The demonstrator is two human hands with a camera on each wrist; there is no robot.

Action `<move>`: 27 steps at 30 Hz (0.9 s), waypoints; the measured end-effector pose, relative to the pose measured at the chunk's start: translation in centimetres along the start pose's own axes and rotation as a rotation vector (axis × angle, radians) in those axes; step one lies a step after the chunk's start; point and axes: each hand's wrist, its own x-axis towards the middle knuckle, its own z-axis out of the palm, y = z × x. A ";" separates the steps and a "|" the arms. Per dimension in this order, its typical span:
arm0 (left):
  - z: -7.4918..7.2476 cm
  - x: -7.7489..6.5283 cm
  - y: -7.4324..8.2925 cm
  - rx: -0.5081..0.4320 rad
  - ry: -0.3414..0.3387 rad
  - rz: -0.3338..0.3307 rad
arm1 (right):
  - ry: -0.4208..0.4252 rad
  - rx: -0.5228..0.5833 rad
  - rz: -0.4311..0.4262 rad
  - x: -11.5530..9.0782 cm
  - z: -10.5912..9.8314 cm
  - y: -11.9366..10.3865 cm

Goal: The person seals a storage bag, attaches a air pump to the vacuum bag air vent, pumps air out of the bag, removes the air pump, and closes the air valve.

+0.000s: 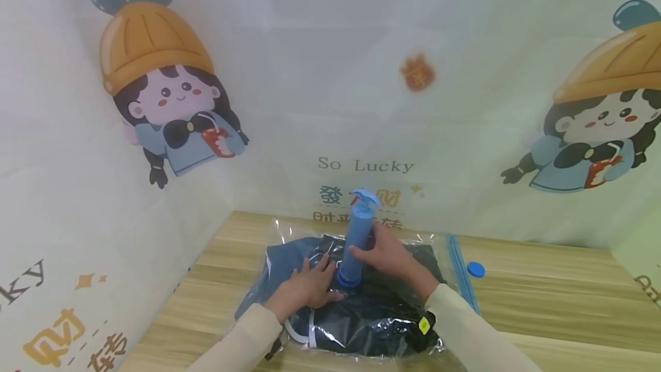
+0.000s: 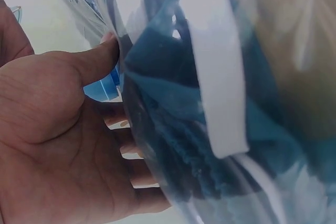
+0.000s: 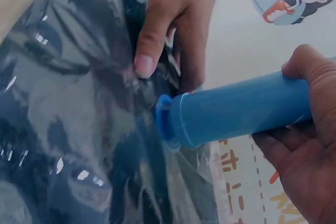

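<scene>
A clear plastic vacuum storage bag (image 1: 361, 326) lies on the table with dark and blue folded clothes (image 1: 294, 257) inside. A blue hand pump (image 1: 357, 240) stands nearly upright on it, its lower end at the bag's blue valve (image 3: 164, 119). My right hand (image 1: 389, 251) grips the pump's barrel, with thumb and fingers around it. Just left of the pump's base, my left hand (image 1: 310, 286) rests on the bag with its fingers spread. The left wrist view shows that palm (image 2: 52, 108) against the film. The pump's handle (image 1: 366, 197) has no hand on it.
Right of the bag's blue zip strip (image 1: 461, 271), a round blue cap (image 1: 476, 270) lies on the wooden table (image 1: 547, 291). A printed white backdrop (image 1: 320, 85) rises behind and to the left. A yellow tag (image 1: 424, 325) shows at the bag's front right.
</scene>
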 end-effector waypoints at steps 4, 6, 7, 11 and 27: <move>0.0 0.0 0.1 -0.001 0.000 0.006 | -0.041 -0.023 -0.090 0.1 0.0 0.2; 0.0 -0.1 0.1 -0.003 0.000 0.009 | -0.066 -0.024 -0.134 0.1 0.1 0.2; 0.0 -0.1 0.1 -0.003 0.002 0.009 | -0.077 -0.020 -0.150 0.2 0.2 0.2; 0.2 0.0 0.0 -0.007 0.003 0.010 | -0.098 -0.005 -0.144 0.2 0.2 0.6; 0.1 0.0 0.1 0.000 -0.021 -0.005 | 0.064 0.050 0.004 0.5 0.6 -1.0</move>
